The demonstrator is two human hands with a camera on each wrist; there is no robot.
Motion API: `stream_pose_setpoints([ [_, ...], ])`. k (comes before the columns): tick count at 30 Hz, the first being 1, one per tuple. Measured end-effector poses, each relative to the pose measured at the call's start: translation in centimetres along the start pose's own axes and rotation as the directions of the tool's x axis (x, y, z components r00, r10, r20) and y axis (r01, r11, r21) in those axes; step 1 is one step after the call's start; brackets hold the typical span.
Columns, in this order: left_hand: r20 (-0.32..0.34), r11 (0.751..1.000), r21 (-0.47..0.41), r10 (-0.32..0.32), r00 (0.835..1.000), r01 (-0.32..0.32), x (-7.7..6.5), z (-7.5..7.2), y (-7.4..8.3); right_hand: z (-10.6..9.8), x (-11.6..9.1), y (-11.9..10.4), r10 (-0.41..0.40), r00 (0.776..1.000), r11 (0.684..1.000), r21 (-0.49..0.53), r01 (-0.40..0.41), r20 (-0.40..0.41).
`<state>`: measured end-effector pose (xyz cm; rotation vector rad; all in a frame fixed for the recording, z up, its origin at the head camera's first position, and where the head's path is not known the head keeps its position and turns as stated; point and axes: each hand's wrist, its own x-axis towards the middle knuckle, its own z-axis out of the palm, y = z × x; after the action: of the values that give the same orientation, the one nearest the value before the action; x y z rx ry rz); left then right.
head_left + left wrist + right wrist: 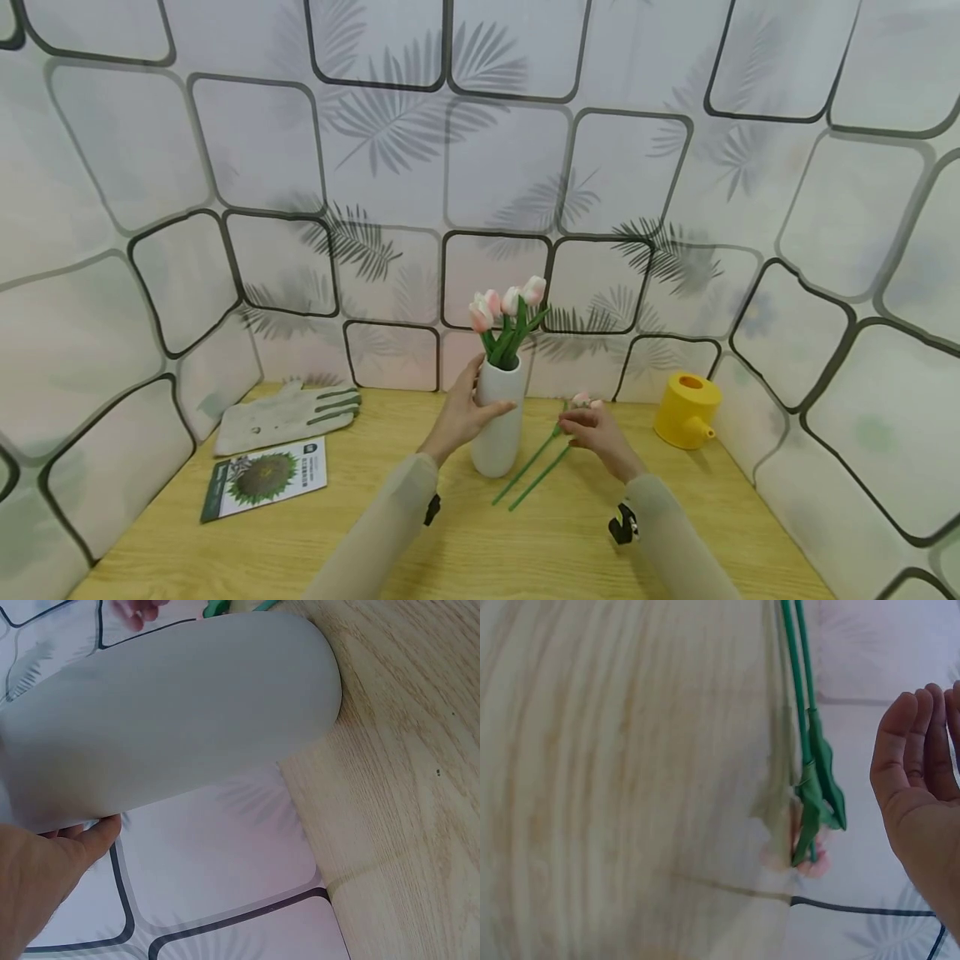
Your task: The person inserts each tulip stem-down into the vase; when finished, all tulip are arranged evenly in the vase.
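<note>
A white vase point(497, 433) stands upright on the table with several pink-and-white tulips point(513, 304) in its mouth. My left hand point(461, 415) holds the vase from its left side near the top, thumb across the front. In the left wrist view the vase point(187, 712) fills much of the picture, and the fingers behind it are hidden. To the vase's right lie two loose tulips point(808, 791), green stems toward me and blossoms toward the wall. My right hand point(600, 435) is above their blossom end, fingers bent loosely. In the right wrist view that hand point(922, 787) appears apart from the tulips, holding nothing.
A yellow watering can point(687, 410) stands at the back right. Grey-and-green gloves point(288, 419) lie at the back left, with a sunflower seed packet point(264, 479) in front of them. Patterned cloth walls point(390, 275) enclose the wooden table on three sides.
</note>
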<state>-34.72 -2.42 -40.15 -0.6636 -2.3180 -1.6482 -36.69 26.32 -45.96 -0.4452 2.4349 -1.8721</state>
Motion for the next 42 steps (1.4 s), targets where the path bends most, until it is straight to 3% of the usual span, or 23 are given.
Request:
stream_pose_setpoints([
  [7,-0.001,1.0,-0.003,-0.012,1.0,0.012,0.0,0.1,0.0,-0.7,-0.4,1.5,0.083,0.995,0.996,-0.029,-0.082,0.049],
  [22,-0.001,1.0,-0.008,-0.023,1.0,0.023,-0.1,0.2,-0.1,-1.4,-1.2,2.5,0.118,0.991,0.975,-0.199,-0.102,0.07],
  [34,0.0,0.999,-0.024,-0.025,1.0,0.025,0.1,0.1,-0.1,-1.5,-0.9,2.6,0.184,0.981,0.947,-0.278,-0.159,0.064],
  [42,0.002,0.998,-0.044,-0.037,0.999,0.037,-0.1,0.1,-0.2,-1.4,-0.8,2.6,0.178,0.98,0.944,-0.296,-0.145,0.087],
])
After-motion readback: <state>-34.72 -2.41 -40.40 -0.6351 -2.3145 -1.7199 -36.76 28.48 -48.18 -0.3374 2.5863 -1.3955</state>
